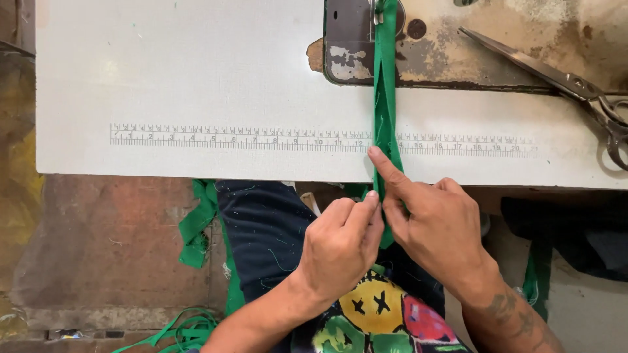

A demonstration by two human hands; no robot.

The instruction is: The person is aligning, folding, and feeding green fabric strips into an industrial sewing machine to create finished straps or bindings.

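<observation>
- Far left, loose green offcuts (pixel 196 229) hang off the table edge, out of play.
- Your left hand (pixel 340 245) is curled nearly closed, thumb and forefinger pinching the green strip (pixel 384 98) just below the table's (pixel 196 78) front edge.
- That strip runs up across the printed ruler (pixel 261 138) to the sewing machine's plate (pixel 350 39); it looks light, limp, prone to unfolding, so grip the folded edges close together.
- Your right hand (pixel 435 225) pins it, forefinger stretched flat along it.
- Scissors (pixel 562 82) lie far right.
</observation>
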